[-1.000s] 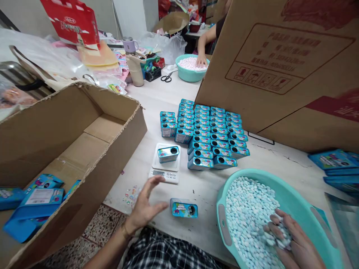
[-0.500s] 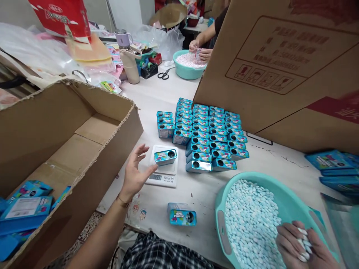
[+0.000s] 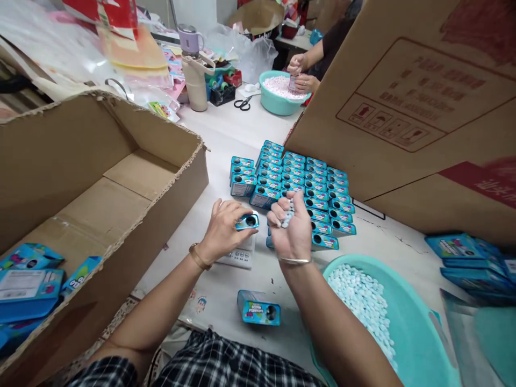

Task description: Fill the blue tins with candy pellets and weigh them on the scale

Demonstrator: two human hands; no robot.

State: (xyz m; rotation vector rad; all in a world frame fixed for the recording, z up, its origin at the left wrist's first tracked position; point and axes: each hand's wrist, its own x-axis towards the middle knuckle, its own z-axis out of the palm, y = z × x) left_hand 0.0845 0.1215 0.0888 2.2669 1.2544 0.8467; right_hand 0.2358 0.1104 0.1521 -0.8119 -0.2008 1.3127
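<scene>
My left hand (image 3: 228, 228) is closed around a small blue candy box (image 3: 247, 221) with a dark round hole in its top. That box is over the white digital scale (image 3: 241, 258), whose readout my hand covers. Just right of it, my right hand (image 3: 293, 223) is curled round a handful of pale blue candies (image 3: 287, 213), which show between the fingers. A second blue candy box (image 3: 258, 308) stands on the table near my lap. Pale candies (image 3: 360, 306) fill part of the turquoise basin (image 3: 419, 322), partly behind my right forearm.
Rows of blue boxes (image 3: 294, 172) stand beyond my hands. An open cardboard carton (image 3: 161, 209) with blue boxes is at left; a large carton (image 3: 403, 156) leans at right. Across the table, another person's hands (image 3: 302, 75) work over a basin of pink candies (image 3: 278, 107).
My right hand has moved from the basin up and left to beside the scale, carrying candies. My left hand, open before, has closed on the box over the scale.
</scene>
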